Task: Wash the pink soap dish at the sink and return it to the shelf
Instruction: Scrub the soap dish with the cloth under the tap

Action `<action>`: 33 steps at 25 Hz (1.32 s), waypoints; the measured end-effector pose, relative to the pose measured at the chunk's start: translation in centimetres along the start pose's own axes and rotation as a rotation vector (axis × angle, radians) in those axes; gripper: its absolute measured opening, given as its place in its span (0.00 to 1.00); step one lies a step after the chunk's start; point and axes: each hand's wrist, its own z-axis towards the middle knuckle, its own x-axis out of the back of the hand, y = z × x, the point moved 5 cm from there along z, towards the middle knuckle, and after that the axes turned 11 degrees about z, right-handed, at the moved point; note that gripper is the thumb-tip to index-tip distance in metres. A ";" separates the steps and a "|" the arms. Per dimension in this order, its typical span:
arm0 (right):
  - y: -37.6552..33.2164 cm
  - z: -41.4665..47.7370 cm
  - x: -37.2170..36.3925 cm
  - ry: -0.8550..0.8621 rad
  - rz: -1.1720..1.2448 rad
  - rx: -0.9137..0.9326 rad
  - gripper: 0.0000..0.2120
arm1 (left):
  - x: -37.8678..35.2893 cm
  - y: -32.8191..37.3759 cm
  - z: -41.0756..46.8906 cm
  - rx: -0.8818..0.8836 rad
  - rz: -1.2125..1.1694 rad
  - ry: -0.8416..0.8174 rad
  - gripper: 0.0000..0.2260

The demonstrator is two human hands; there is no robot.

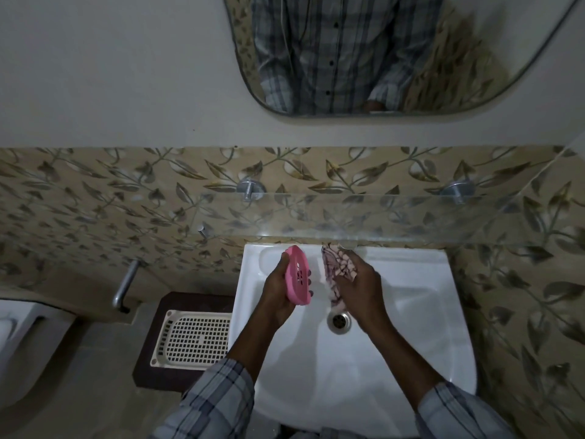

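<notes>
A single head-worn wide-angle view looks steeply down from above the white ceramic sink (411, 312), close over it. It faces the leaf-patterned tiled wall (95, 198) and rounded mirror (474, 74).

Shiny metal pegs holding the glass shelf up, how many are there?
2. One metal peg is on the tiled wall above the sink's left side; the other is further right. More may be out of view.

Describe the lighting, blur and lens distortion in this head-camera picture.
Head view: dim, flat light with dark corners; the white sink is the brightest area. Wide-angle bending curves the glass shelf and the tile band. The pink soap dish and the patterned cloth look slightly soft; overall grainy.
</notes>
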 end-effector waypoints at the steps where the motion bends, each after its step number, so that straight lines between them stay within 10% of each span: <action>1: -0.9 1.0 -0.4 0.012 -0.064 0.074 0.21 | -0.4 0.0 -0.3 0.003 0.003 -0.023 0.29; 7: -1.7 -2.2 -6.2 -0.279 -0.400 0.844 0.19 | -1.2 1.5 -0.2 0.001 -0.224 -0.138 0.27; 11: -2.1 1.3 -5.4 -0.265 -0.304 0.485 0.18 | -1.3 1.7 -0.5 -0.002 -0.270 -0.184 0.23; 16: -2.7 1.7 -4.9 -0.528 -0.322 1.018 0.13 | -1.6 3.2 -1.7 0.085 -0.228 -0.228 0.22; 22: -2.4 -0.5 -6.2 -0.118 -0.590 0.728 0.18 | -1.4 3.0 -2.3 -0.035 -0.131 -0.098 0.22; 28: 0.1 -1.2 -6.1 -0.157 -0.360 -0.186 0.06 | -1.4 1.1 -4.0 -0.176 0.155 0.171 0.21; 33: 1.8 -1.0 -5.5 0.005 -0.226 -0.276 0.10 | -1.5 0.2 -3.6 -0.356 0.321 0.067 0.21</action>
